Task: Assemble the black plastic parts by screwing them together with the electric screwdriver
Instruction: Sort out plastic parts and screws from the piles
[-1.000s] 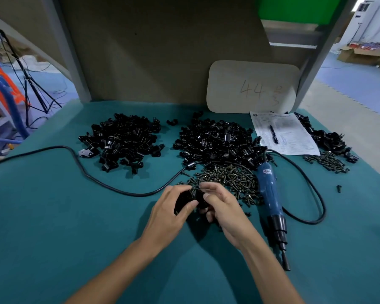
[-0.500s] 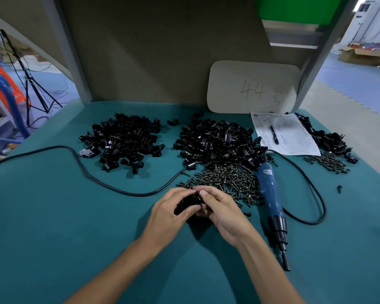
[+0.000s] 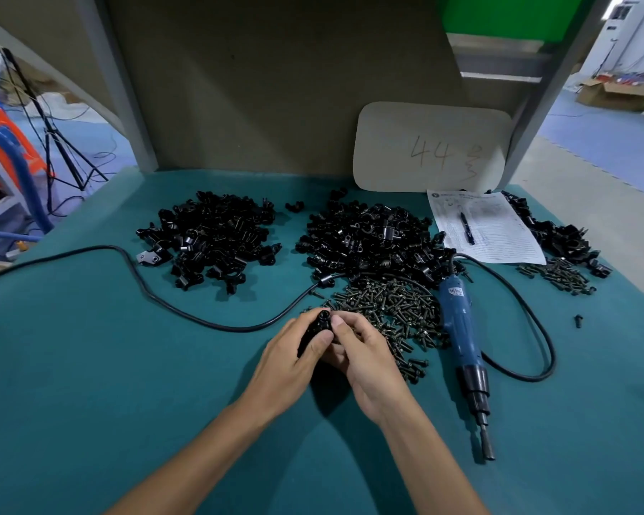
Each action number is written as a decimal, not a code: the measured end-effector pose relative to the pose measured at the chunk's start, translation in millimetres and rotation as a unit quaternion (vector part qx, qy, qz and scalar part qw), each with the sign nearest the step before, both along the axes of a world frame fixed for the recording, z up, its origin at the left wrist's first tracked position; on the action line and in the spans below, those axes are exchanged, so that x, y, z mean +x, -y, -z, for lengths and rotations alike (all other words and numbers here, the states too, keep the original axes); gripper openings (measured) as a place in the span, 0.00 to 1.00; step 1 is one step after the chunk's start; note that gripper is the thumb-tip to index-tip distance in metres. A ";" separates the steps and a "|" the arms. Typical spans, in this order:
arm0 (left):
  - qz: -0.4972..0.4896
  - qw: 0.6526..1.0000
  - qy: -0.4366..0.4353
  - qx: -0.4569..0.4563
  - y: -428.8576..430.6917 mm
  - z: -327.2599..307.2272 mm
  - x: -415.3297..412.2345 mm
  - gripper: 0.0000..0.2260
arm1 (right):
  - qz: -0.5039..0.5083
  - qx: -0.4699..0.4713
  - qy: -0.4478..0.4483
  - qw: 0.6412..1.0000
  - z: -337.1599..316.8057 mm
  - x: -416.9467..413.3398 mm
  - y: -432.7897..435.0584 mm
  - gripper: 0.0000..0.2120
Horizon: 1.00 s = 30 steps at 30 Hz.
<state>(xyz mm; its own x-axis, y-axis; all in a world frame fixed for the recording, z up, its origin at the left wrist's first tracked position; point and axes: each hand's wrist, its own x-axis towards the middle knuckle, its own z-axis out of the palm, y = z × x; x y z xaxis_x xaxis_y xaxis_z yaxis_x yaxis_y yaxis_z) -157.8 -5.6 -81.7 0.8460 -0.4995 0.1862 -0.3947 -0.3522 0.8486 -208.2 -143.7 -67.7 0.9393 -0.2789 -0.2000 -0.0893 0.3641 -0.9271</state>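
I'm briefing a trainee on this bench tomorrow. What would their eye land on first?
At the middle of the teal table, the left hand and right hand grip a black plastic part. Behind them lie a left heap and a middle heap of black parts, with screws spread nearer. The electric screwdriver lies unheld to the right.

The left hand (image 3: 287, 362) and right hand (image 3: 365, 360) are now closer together, and the small black plastic part (image 3: 317, 326) between them seems tipped up on end.
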 end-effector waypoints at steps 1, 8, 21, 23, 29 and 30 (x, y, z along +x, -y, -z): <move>0.006 1.000 -0.003 -0.004 0.3 -0.1 0.0 0.22 | 0.003 -0.001 -0.001 1.000 0.4 0.3 -0.1 0.08; 0.033 0.999 -0.032 -0.005 0.8 1.7 0.2 0.23 | 0.000 -0.009 0.006 1.000 3.9 2.2 1.7 0.08; 0.030 0.999 -0.038 0.020 0.4 -0.7 -0.7 0.21 | -0.003 -0.004 0.007 1.000 10.5 2.6 3.4 0.09; 0.029 0.998 -0.043 0.019 0.3 -0.9 -1.1 0.21 | -0.002 -0.007 0.007 1.000 10.3 2.5 3.0 0.09; 0.030 0.999 -0.043 0.013 0.6 -3.2 -2.0 0.23 | 0.005 -0.017 0.005 1.000 8.9 2.2 1.4 0.09; 0.029 0.999 -0.044 0.014 0.6 -3.3 -2.0 0.23 | 0.005 -0.016 0.004 1.000 9.0 2.1 1.1 0.09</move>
